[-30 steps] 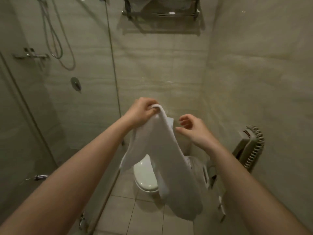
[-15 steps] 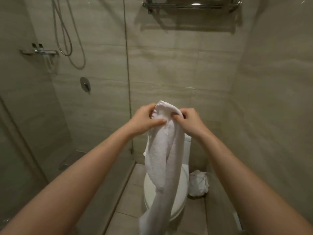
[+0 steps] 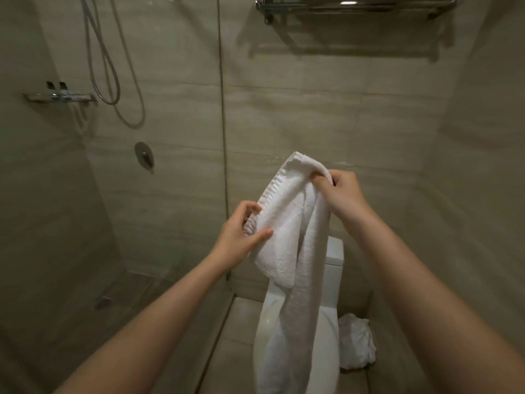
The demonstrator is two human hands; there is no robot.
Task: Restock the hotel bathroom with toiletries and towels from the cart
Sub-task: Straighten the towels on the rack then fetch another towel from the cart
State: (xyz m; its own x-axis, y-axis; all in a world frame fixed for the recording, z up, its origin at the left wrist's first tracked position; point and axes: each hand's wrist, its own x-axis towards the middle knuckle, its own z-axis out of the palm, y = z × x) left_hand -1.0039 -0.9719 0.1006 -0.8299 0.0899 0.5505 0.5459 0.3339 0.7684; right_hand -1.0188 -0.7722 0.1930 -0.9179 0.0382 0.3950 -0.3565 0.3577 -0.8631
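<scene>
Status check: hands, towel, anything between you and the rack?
Left hand pinches ribbed hem of white terry towel; right hand grips top edge. Towel hangs bunched before white toilet. Nothing between it and chrome wall rack above.

Dim greenish overhead light, soft shadow beneath the rack [image 3: 355,8], bowed edges.

1. The white towel [image 3: 287,228] is terry cloth, with a ribbed hem running along its upper left edge.
2. It hangs bunched and partly unfolded in the air, and its long tail drops past the bottom of the view.
3. The left hand [image 3: 237,240] pinches the hem lower down, while the right hand [image 3: 345,196] grips the top corner, higher up.
</scene>
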